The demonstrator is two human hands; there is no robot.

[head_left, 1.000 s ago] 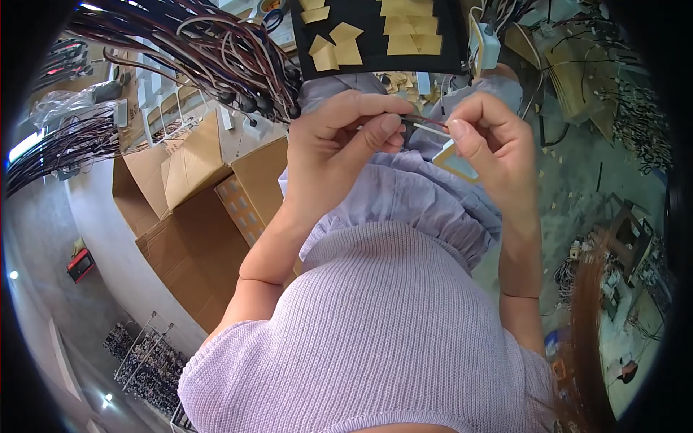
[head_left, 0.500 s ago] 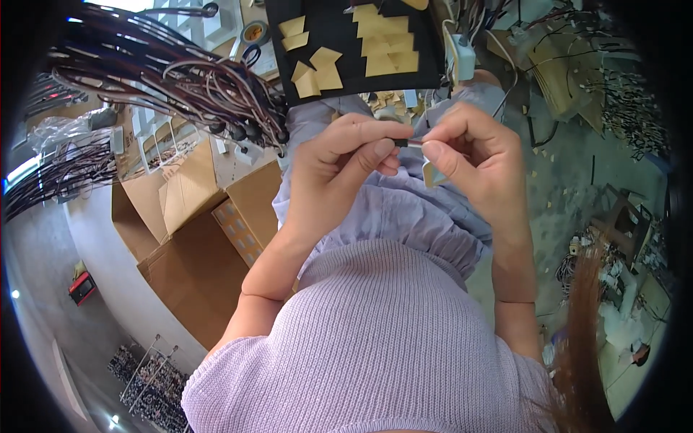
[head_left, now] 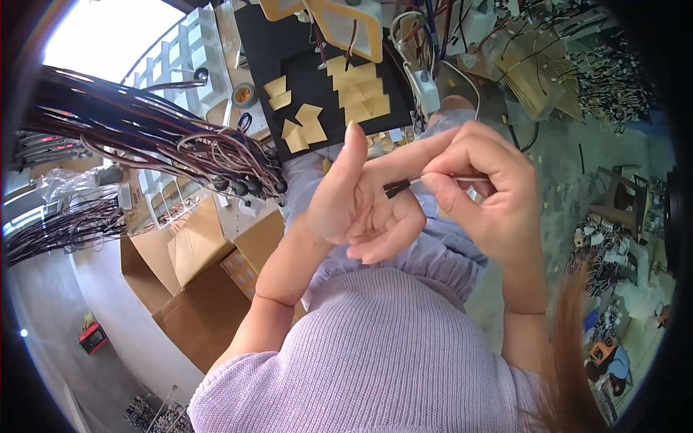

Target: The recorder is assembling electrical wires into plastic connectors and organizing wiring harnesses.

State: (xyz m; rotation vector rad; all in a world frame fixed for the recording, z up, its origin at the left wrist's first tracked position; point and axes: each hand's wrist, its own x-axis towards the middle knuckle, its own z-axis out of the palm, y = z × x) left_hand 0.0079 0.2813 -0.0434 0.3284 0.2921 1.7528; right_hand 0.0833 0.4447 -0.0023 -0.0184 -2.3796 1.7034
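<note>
Between the thumb and fingertips of my right hand (head_left: 494,191) is a thin wire (head_left: 473,178). Its small black connector (head_left: 395,189) lies over the palm of my left hand (head_left: 354,198), touching or just above it. My left hand is turned palm up and open, thumb raised, forefinger stretched to the right, lower fingers loosely bent. Beyond the hands, a black board (head_left: 253,40) bears yellow paper pieces (head_left: 361,94), some overlapping in a row. To the left hangs a thick bundle of dark wires (head_left: 144,123) with round black ends.
A tape roll (head_left: 244,95) sits left of the board. An open cardboard box (head_left: 206,310) stands by my left arm. A yellow-edged frame (head_left: 354,29) and a white block with cables (head_left: 426,90) are at the far side. Wire heaps (head_left: 613,79) lie to the right.
My left hand has let go of the black connector and turned palm up with its fingers opening. My right hand still pinches the wire, slightly lower in view. The whole view has shifted.
</note>
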